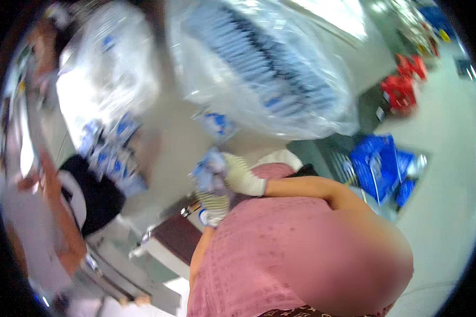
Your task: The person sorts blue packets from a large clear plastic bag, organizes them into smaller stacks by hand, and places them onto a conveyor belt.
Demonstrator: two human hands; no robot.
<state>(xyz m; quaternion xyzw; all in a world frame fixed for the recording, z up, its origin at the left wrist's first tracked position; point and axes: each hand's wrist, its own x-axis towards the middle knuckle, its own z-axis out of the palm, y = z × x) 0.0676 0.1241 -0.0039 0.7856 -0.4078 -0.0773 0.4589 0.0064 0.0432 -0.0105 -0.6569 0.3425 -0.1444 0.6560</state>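
In front of my pink top, my two gloved hands are close together at the table's near edge. A crumpled blue-and-white plastic packet point(210, 168) is held between them. My left hand point(214, 203), in a striped knit glove with a blue-and-white band at the wrist, grips it from below. From the right, my right hand point(244, 175) in a pale knit glove closes on it; its fingertips are partly hidden and blurred. A similar packet point(217, 124) lies just beyond on the table point(169, 132).
A large clear bag point(322, 113) holds rows of bluish packets at the far side. Left of it are another clear bag point(111, 58) and a packet pile point(116, 158). A co-worker's arm point(61, 216) shows at left. Blue point(375, 164) and red point(401, 92) bags sit at right.
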